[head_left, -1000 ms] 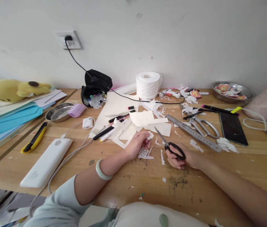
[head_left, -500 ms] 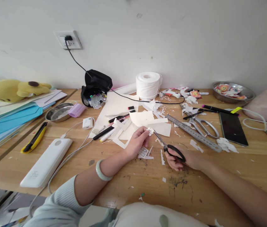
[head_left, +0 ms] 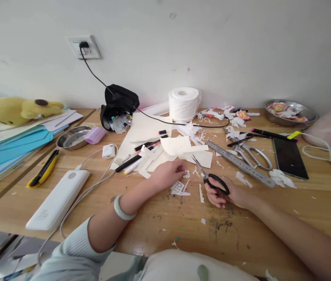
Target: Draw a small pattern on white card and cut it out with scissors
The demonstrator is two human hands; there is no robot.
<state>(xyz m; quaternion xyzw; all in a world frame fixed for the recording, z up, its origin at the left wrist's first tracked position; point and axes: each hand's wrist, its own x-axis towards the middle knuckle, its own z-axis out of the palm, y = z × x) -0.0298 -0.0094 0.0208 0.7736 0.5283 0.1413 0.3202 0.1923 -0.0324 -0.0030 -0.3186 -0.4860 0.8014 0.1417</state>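
My right hand (head_left: 218,192) grips black-handled scissors (head_left: 216,183), fingers through the loops. Their blades are parted slightly and point up and to the left. Across from them, my left hand (head_left: 169,174) is curled, with a small white paper cutout (head_left: 186,174) bearing black outlines at its fingertips. The thumb is mostly hidden, so the exact hold on the cutout is unclear. Just below this hand, a square piece of paper with a line drawing (head_left: 177,187) lies on the wooden table (head_left: 153,230) among thin paper strips.
Behind my hands are cream paper sheets (head_left: 175,146), markers (head_left: 130,163) and a white roll (head_left: 183,104). To the right lie a steel ruler (head_left: 238,163), larger scissors (head_left: 256,156) and a phone (head_left: 290,158). A power bank (head_left: 58,200) and yellow cutter (head_left: 43,169) are left.
My left hand has shifted slightly down and left and turned over. The cutout now appears lower, narrower and apart from the scissor tips. My right hand has barely moved.
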